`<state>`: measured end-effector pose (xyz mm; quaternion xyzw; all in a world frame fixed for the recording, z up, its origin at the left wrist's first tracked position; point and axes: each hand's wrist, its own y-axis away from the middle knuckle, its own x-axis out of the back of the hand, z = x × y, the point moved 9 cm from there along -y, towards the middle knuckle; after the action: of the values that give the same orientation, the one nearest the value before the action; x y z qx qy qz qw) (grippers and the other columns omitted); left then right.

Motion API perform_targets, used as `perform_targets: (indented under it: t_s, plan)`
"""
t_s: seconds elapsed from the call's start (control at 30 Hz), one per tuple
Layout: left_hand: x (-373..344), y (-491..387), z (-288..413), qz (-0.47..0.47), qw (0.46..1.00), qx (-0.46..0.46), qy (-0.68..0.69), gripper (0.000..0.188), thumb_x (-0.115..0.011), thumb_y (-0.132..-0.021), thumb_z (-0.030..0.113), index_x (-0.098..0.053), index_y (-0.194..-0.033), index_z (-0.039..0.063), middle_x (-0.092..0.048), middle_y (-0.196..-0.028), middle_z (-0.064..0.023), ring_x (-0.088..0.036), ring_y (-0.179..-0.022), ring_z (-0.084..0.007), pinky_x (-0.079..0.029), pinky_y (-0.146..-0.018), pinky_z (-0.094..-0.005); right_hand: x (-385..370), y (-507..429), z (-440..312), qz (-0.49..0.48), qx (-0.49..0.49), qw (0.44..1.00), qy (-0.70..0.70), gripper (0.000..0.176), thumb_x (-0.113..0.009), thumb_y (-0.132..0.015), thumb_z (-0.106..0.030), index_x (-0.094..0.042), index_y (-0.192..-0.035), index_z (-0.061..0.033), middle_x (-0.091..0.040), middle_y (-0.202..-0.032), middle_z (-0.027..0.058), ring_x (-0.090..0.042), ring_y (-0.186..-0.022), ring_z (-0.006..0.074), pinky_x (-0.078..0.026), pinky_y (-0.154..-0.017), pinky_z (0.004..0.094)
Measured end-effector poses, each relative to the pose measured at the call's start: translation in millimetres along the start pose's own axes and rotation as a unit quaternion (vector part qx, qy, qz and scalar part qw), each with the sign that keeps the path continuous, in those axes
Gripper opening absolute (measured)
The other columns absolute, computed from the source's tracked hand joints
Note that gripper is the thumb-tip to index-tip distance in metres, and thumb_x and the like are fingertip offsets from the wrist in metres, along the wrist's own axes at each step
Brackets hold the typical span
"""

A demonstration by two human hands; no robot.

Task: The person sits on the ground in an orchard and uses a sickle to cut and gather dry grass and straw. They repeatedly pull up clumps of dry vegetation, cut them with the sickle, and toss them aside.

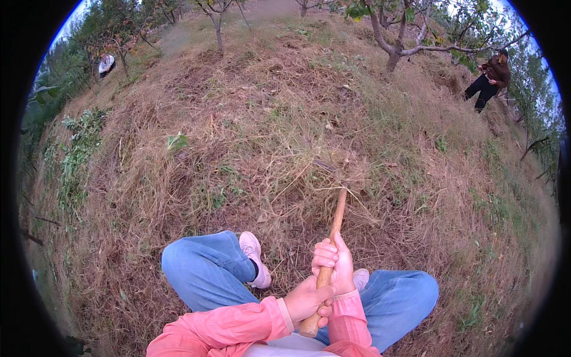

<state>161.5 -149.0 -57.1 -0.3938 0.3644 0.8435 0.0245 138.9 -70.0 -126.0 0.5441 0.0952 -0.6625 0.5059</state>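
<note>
Both my hands are wrapped around the wooden handle (pixel 340 209) of a long-handled cutting tool. My left hand (pixel 305 298) grips low, close to the rounded butt end. Just above it my right hand (pixel 334 263) closes on the handle, its thumb lying along the wood. The handle slants up and slightly right into a clump of dry grass (pixel 308 183). A dark, narrow strip (pixel 324 166) shows among the stalks beyond the handle's far end and may be part of the blade. Grass hides the rest of the tool's head, so its exact kind is unclear.
My bent legs in jeans (pixel 209 267) and a pink shoe (pixel 255 259) frame the handle. Dry grass covers the slope. Leafy green plants (pixel 82 151) grow at left. A tree (pixel 392 53) and a person in brown (pixel 490 78) are upper right; another person (pixel 106 64) is far left.
</note>
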Motion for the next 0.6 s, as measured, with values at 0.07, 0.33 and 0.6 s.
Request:
perform_targets:
  t_s: [0.07, 0.33, 0.6]
  plan:
    - [-10.6, -2.8, -4.2, -0.010, 1.000, 0.005, -0.016, 0.013, -0.051, -0.093, 0.013, -0.039, -0.095, 0.007, -0.044, -0.065, -0.0020, -0.041, -0.043, -0.0093, -0.038, -0.034, -0.0265, -21.7, 15.6, -8.8, -0.054, 0.029, 0.996, 0.059, 0.033, -0.050, -0.096, -0.039, -0.051, -0.081, -0.0096, -0.036, -0.056, -0.0068, -0.033, -0.041, 0.0024, -0.031, -0.035, 0.0184]
    - [-98.0, -35.4, 23.5, -0.194, 0.945, -0.046, -0.259, 0.025, -0.048, -0.098, 0.022, -0.031, -0.109, 0.008, -0.040, -0.055, -0.0004, -0.036, -0.035, -0.0084, -0.030, -0.031, -0.0245, -168.8, 121.3, -82.2, -0.203, 0.347, 0.873, 0.275, 0.035, -0.037, -0.100, -0.041, -0.048, -0.088, -0.0099, -0.033, -0.058, -0.0058, -0.026, -0.038, 0.0009, -0.027, -0.029, 0.0175]
    - [-35.3, -94.3, -23.1, -0.101, 0.986, 0.016, -0.133, 0.022, -0.050, -0.097, 0.026, -0.033, -0.097, 0.012, -0.040, -0.065, 0.0004, -0.034, -0.041, -0.0066, -0.032, -0.032, -0.0241, -39.6, 58.3, -152.9, -0.057, 0.295, 0.931, 0.207, 0.032, -0.043, -0.098, -0.041, -0.045, -0.087, -0.0111, -0.035, -0.059, -0.0058, -0.029, -0.040, 0.0027, -0.027, -0.033, 0.0189]
